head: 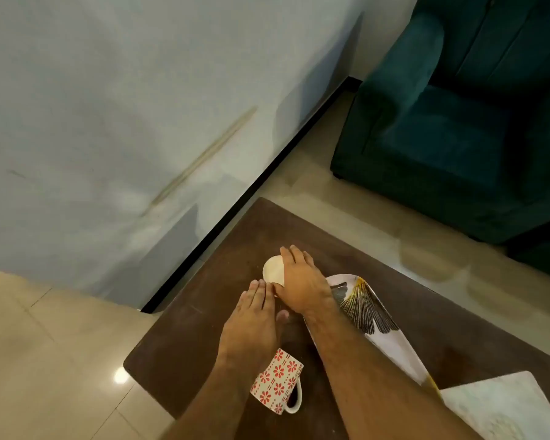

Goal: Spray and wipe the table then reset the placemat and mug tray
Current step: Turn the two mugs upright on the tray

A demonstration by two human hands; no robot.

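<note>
Right hand [302, 282], centre of frame: palm down over a pale round object [273, 270], fingers draped across its right side. Curl around it appears slight; a true grip cannot be confirmed from this angle. Left hand [254, 315] just below and left of it, fingers straight and together, tips touching or nearly touching the object's near edge. Holds nothing.

Pale object: probably a second mug seen from its base or mouth; identity uncertain, since only a cream disc shows.

Mug [278, 381], red flower pattern on white, stands on the brown counter [178, 341] in the lower centre, handle toward the bottom of frame, partly under the left forearm.

Tray [367, 312]: long, narrow, glossy, with a dark and gold fan print; runs from centre toward lower right, beneath the right forearm. Placemat [502, 408], pale, at the lower right corner.

Handling judgement:
- Mug looks like glazed ceramic: rigid, moderately heavy, slick, chips if knocked. Take by the handle or wrap the body.
- Tray looks hard, smooth and fragile; the length makes it tip if lifted at one end. Hold both long edges near the middle.
- Placemat likely thin and light; pinch an edge.
- Forearm sits close to the mug; risk of a nudge.
</note>
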